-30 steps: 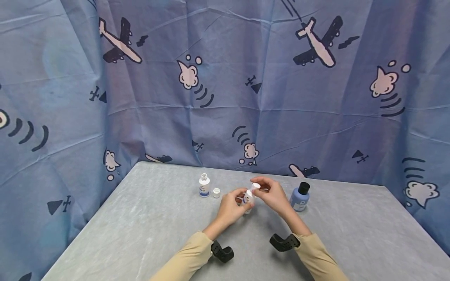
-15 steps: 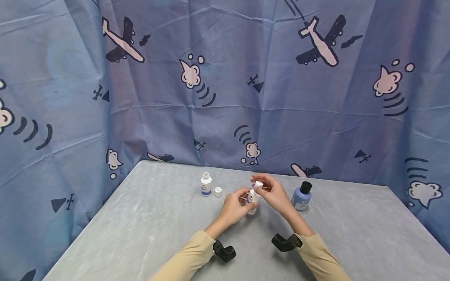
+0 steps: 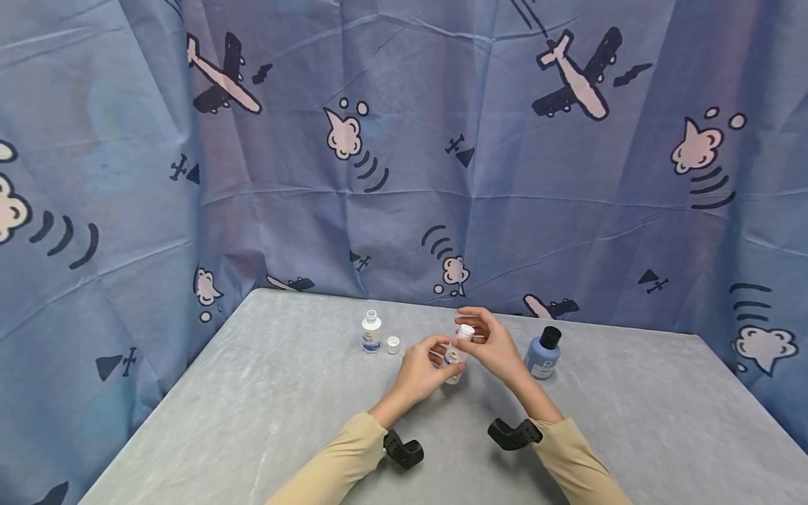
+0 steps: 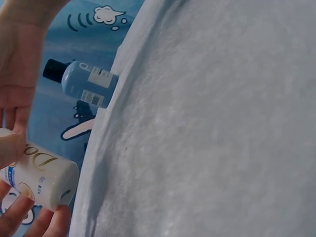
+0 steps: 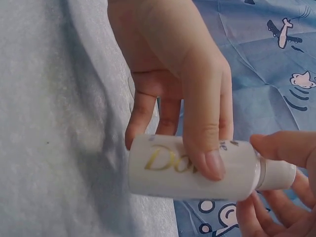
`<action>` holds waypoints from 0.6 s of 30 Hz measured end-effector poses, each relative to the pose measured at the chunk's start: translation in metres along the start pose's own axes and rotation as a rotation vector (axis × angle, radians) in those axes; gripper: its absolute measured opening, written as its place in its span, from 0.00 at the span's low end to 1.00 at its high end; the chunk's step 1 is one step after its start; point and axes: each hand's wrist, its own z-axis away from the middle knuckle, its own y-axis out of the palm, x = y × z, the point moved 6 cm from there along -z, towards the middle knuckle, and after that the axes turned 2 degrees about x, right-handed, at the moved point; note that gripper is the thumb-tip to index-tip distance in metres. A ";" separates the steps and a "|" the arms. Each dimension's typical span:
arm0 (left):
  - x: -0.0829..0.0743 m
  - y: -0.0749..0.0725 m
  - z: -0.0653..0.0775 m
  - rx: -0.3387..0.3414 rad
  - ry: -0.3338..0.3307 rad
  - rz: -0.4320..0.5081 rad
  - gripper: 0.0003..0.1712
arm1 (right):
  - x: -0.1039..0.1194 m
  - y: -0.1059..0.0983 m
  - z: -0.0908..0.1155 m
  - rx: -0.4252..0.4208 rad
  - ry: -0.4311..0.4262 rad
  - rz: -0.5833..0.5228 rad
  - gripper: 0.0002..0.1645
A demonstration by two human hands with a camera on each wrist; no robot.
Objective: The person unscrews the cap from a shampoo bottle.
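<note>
My left hand (image 3: 419, 369) grips a small white bottle (image 3: 452, 356) around its body, thumb across the gold-lettered label in the right wrist view. The bottle is tilted, its neck end toward my right hand (image 3: 495, 348). At that end the thumb and fingers of my right hand hold the white cap (image 5: 277, 175), which sits at the bottle's neck. In the left wrist view, the bottle's base (image 4: 64, 185) shows between my left fingers, while its neck end lies outside the picture.
An uncapped white bottle (image 3: 371, 337) stands at the back left, with a loose white cap (image 3: 393, 344) next to it. Right of my right hand stands a blue bottle (image 3: 541, 359) with a black cap. A blue printed curtain (image 3: 404, 168) hangs behind the grey table (image 3: 240, 414).
The white bottle and both hands have shifted slightly to the right in the head view. My right fingers have lifted a little around the cap; both hands keep their hold.
</note>
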 end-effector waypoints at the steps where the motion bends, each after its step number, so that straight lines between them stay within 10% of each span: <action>1: 0.000 -0.001 -0.001 -0.005 0.003 -0.002 0.25 | -0.001 -0.001 0.000 -0.008 0.013 0.018 0.31; 18: 0.007 -0.007 -0.002 -0.034 0.007 -0.038 0.26 | -0.008 -0.002 0.000 -0.022 0.090 0.135 0.26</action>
